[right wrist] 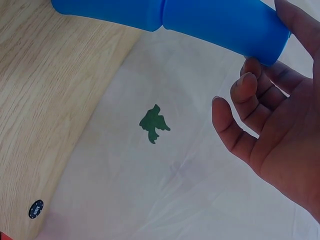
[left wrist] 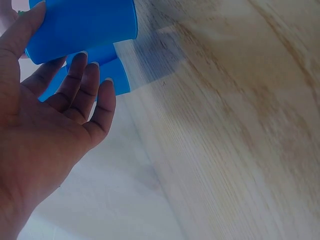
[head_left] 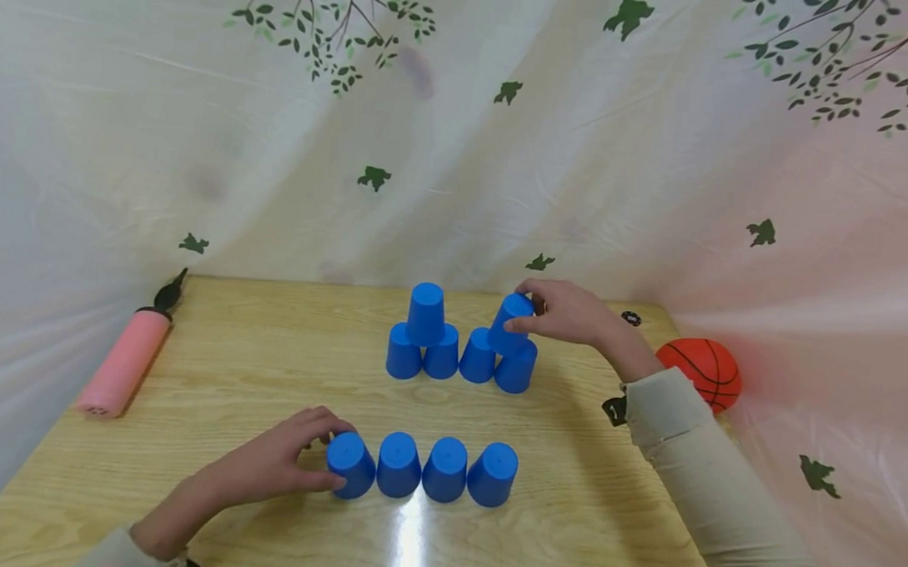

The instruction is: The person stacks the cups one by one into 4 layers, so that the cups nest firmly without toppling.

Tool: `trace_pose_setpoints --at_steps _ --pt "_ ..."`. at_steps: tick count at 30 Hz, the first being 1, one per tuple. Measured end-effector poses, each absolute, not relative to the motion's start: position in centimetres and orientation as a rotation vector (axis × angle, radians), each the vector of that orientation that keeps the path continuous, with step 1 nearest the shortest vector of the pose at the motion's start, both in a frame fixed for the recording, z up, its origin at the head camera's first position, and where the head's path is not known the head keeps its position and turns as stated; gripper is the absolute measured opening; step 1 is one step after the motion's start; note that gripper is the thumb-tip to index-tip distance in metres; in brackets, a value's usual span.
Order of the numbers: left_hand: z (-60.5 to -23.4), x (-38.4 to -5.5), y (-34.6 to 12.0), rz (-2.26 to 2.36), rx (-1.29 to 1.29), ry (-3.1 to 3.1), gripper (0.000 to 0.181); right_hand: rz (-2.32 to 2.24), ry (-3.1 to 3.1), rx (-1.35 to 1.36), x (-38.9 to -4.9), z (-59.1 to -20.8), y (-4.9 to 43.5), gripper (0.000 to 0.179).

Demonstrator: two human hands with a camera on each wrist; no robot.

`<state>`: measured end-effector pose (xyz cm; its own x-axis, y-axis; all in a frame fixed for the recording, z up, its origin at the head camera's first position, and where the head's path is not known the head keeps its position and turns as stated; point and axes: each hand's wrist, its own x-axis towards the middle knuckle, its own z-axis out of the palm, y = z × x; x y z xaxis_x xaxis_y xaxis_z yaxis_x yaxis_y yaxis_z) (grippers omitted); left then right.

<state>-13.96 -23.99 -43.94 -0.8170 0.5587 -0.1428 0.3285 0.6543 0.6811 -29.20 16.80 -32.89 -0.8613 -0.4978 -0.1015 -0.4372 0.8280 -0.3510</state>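
Upside-down blue cups stand in two groups on the wooden table. At the back right, my right hand [head_left: 569,312] pinches an upper cup [head_left: 509,325] between thumb and fingers; it sits across two lower cups, tilted slightly in the head view. To its left, another upper cup [head_left: 426,314] rests on a pair of cups. Nearer me is a row of single cups, and my left hand [head_left: 298,457] holds the leftmost cup [head_left: 350,465] from its left side. The left wrist view shows the thumb on one side of that cup [left wrist: 82,27], fingers on the other.
A pink hand pump [head_left: 128,360] with a black nozzle lies at the table's left. An orange-red basketball [head_left: 702,371] is by the right edge, behind my right forearm. A black round chip [head_left: 631,318] lies at the back right. A pale leaf-patterned curtain [head_left: 459,150] hangs behind the table.
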Motion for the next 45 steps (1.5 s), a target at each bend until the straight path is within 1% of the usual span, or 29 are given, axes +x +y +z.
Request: trace_pose_setpoints --at_steps 12,31,38,45 --pt "-44.0 -13.9 -24.0 0.949 0.694 2.527 0.053 -0.485 2.813 -0.724 -29.2 -32.9 16.9 0.058" --pt "-43.5 -13.9 -23.8 0.904 0.732 2.586 0.055 -0.49 2.827 -0.689 -29.0 -32.3 17.5 0.073" --pt "-43.3 -14.0 -23.6 0.873 0.759 2.608 0.056 -0.54 2.842 -0.66 -27.9 -32.0 18.9 0.076" --pt "-43.2 -14.0 -23.4 0.863 0.738 2.598 0.055 -0.618 2.893 -0.685 -25.7 -31.5 20.2 0.07"
